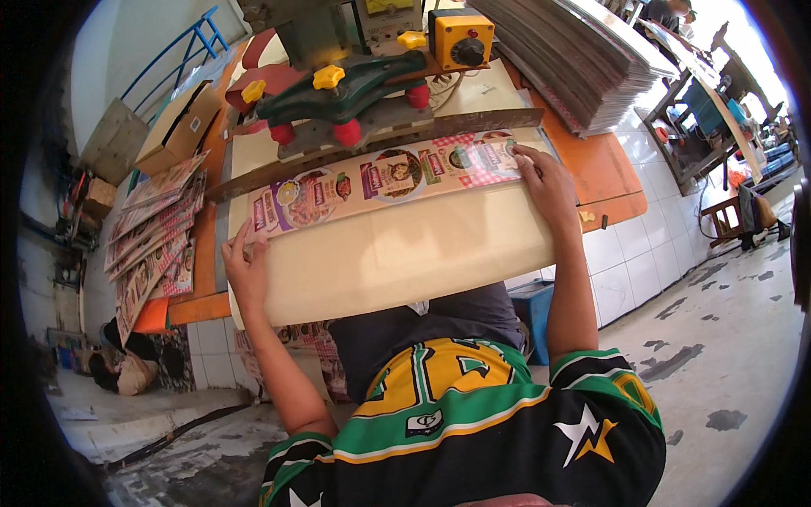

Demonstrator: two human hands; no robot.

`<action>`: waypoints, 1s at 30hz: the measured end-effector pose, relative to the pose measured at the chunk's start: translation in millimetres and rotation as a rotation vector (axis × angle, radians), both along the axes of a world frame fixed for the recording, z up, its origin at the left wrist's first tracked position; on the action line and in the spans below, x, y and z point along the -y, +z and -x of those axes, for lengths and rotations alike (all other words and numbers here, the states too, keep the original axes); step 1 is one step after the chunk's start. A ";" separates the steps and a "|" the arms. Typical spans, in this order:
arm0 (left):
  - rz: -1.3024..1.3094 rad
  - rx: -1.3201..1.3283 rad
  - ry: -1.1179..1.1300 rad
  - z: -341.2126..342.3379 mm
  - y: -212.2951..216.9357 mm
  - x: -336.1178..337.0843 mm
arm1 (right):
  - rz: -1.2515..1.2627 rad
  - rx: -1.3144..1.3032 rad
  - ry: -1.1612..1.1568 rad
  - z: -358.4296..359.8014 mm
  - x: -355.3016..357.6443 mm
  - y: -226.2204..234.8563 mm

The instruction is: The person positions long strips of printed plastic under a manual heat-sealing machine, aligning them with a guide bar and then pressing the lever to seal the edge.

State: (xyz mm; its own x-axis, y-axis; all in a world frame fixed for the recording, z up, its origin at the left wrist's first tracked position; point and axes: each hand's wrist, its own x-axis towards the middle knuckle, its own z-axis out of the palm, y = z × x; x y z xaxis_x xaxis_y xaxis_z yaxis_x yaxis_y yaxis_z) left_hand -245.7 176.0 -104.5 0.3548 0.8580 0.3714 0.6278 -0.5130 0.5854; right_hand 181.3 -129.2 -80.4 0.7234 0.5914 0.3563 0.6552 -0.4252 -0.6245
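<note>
Layout at the press bench, as I see it from the head view.

The printed sheet (384,177) lies on the board (397,253), directly before the press (338,93). My left hand (245,270) sits at the sheet's left end, my right hand (545,182) at its right end. A control box (460,38) stands behind; stacked sheets (574,59) lie right, loose printed sheets (156,237) left.
</note>
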 end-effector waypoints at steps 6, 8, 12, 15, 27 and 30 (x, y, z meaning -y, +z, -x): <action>0.094 -0.264 0.102 -14.6 21.0 -15.3 | 0.044 0.059 -0.002 -3.5 -3.0 -3.2; 0.095 -0.312 0.142 -19.6 23.0 -18.7 | 0.031 0.070 -0.002 -4.7 -2.9 -4.8; 0.001 -0.382 0.227 -25.6 21.2 -11.3 | 0.017 0.064 -0.006 -2.9 -3.7 -4.9; -0.063 -0.352 0.201 -22.9 13.7 -14.5 | 0.020 0.054 -0.011 -3.0 -3.5 -5.0; -0.062 -0.356 0.199 -22.7 13.8 -16.7 | 0.052 0.051 -0.026 -2.2 -4.8 -4.3; -0.059 -0.372 0.192 -22.6 13.4 -17.2 | 0.041 0.050 -0.027 -2.2 -5.4 -4.4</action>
State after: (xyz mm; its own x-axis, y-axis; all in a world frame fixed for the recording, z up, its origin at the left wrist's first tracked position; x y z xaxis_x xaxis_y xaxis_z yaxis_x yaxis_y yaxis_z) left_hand -223.1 193.2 -91.1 0.3098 0.9027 0.2986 0.8784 -0.3919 0.2736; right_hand 183.5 -123.8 -84.8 0.7207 0.5871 0.3686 0.6735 -0.4673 -0.5727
